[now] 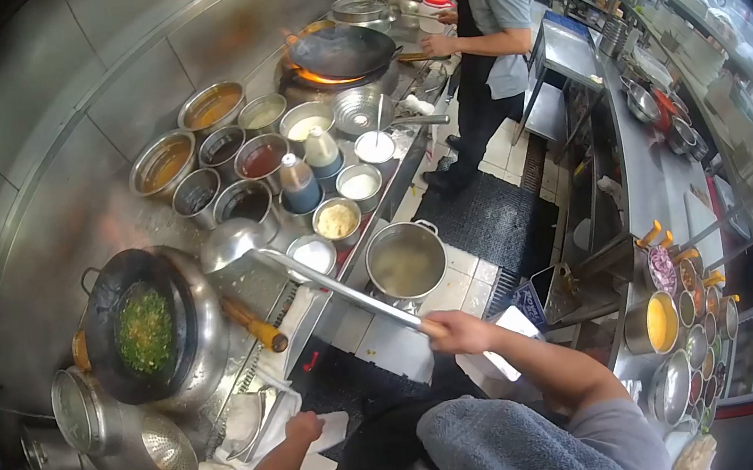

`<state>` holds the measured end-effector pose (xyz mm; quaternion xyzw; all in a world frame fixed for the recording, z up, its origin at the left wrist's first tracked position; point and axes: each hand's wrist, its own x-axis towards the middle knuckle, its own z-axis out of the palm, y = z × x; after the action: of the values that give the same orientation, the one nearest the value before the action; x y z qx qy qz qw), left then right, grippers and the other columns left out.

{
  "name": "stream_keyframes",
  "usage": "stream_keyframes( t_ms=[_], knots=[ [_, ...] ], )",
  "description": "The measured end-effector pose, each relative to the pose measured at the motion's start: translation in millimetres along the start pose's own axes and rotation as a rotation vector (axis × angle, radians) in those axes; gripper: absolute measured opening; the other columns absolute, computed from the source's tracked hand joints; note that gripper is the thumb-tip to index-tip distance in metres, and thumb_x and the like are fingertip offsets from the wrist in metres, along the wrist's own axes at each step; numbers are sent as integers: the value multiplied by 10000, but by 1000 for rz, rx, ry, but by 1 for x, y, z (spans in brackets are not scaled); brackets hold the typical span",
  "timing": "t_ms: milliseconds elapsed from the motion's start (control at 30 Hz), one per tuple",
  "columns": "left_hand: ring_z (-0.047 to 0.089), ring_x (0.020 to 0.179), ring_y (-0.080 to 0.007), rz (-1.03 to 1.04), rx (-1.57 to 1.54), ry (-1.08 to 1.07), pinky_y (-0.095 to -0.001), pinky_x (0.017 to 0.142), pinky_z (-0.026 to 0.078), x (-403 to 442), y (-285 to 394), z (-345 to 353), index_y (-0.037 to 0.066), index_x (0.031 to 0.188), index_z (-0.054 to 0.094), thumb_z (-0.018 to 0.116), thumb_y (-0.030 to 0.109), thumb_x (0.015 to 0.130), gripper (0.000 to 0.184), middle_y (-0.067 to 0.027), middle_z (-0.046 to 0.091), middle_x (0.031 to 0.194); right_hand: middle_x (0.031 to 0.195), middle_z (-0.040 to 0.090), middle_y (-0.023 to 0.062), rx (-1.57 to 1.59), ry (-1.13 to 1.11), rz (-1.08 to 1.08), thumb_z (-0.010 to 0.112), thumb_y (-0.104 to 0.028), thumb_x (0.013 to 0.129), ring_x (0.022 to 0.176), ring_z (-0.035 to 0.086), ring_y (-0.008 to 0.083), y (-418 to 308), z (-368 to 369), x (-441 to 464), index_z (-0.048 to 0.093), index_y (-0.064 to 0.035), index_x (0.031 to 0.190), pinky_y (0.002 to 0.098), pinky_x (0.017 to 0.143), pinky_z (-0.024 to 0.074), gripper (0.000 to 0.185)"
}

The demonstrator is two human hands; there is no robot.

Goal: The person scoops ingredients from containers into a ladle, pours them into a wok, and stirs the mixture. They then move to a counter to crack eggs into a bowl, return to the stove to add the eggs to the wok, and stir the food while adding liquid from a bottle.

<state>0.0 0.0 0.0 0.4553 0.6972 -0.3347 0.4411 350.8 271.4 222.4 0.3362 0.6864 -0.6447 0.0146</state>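
My right hand (pixel 461 331) is closed around the handle end of a long metal ladle (pixel 346 288). The ladle's bowl hangs over the sauce pots, near a pot of dark sauce (pixel 244 202). At the lower left, my left hand (pixel 304 427) is closed beside a white cloth (pixel 328 431); what it grips, if anything, is too small to make out. A black wok (pixel 181 327) with chopped greens (pixel 146 334) in it rests on the left burner, and a wooden-handled tool (pixel 255 325) lies at its right side.
A co-worker (pixel 489 20) stands at the far burner beside a second wok (pixel 343 51) over flames. A large pot of cloudy liquid (pixel 406 261) is right of the counter edge. Containers of ingredients (pixel 662 321) line the right counter. A strainer (pixel 168 445) lies lower left.
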Motion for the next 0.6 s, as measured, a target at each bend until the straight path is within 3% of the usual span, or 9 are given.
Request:
stream_keyframes(
  t_ms=[67, 100, 167, 200, 233, 300, 367, 467, 600],
  knots=[
    [596, 1130, -374, -55, -79, 102, -450, 934, 497, 15, -4, 9, 91, 1239, 595, 596, 223, 821, 438, -195, 504, 1379, 778, 548, 13, 104, 1, -1, 628, -80, 824, 630, 532, 124, 41, -25, -38, 540, -80, 1175, 289, 568, 458, 361],
    [596, 1130, -374, -134, -51, 62, -450, 934, 497, -17, -10, 7, 91, 1239, 595, 596, 223, 821, 438, -195, 504, 1379, 770, 546, -2, 234, -36, -56, 626, -71, 822, 634, 532, 130, 91, -46, -49, 543, -75, 1153, 295, 577, 461, 341],
    [636, 1063, -348, -52, -41, 298, -446, 926, 502, -16, 27, -7, 44, 1073, 678, 548, 175, 820, 313, -189, 637, 1193, 754, 558, 37, 13, 55, -193, 638, -83, 808, 639, 553, 176, 171, -95, -76, 532, -74, 1147, 337, 614, 477, 356],
    [658, 1003, -354, -5, 2, 472, -451, 885, 518, -1, 51, -8, 13, 950, 702, 551, 189, 813, 269, -208, 682, 1021, 756, 570, 52, -163, 222, -117, 639, -97, 823, 649, 565, 196, 187, -123, -94, 538, -59, 1087, 350, 634, 475, 286],
    [658, 1003, -354, -17, -1, 476, -451, 885, 518, 1, 71, -32, 13, 950, 702, 551, 189, 813, 269, -208, 682, 1021, 758, 583, 67, -308, 384, -44, 639, -112, 838, 660, 577, 216, 201, -134, -108, 543, -43, 1027, 363, 653, 474, 223],
    [665, 939, -377, 294, 68, 267, -450, 834, 534, -9, 119, -129, 3, 928, 695, 572, 222, 788, 288, -219, 679, 937, 763, 613, 206, -433, 596, 250, 664, -210, 787, 752, 632, 388, 213, -153, -130, 580, -59, 1027, 430, 691, 485, 295],
    [671, 768, -356, 472, 173, 375, -464, 725, 542, 26, 160, -240, 11, 879, 687, 569, 261, 781, 294, -205, 682, 870, 766, 630, 221, -296, 694, 406, 667, -226, 768, 791, 626, 429, 223, -162, -145, 577, -38, 892, 457, 680, 478, 243],
    [666, 827, -332, 458, -514, 896, -441, 771, 522, 12, 243, -426, 33, 907, 682, 572, 277, 866, 271, -176, 688, 917, 718, 607, 209, -133, 806, 340, 664, -183, 733, 700, 624, 392, 321, -159, -150, 528, -15, 813, 451, 653, 473, 231],
    [639, 997, -353, 420, -653, 1328, -437, 861, 495, 53, 302, -606, 38, 1061, 654, 751, 285, 729, 425, -199, 673, 1030, 674, 579, 188, 381, 891, 333, 654, -151, 718, 648, 603, 347, 397, -160, -168, 517, -9, 790, 434, 637, 468, 210]
  ],
)
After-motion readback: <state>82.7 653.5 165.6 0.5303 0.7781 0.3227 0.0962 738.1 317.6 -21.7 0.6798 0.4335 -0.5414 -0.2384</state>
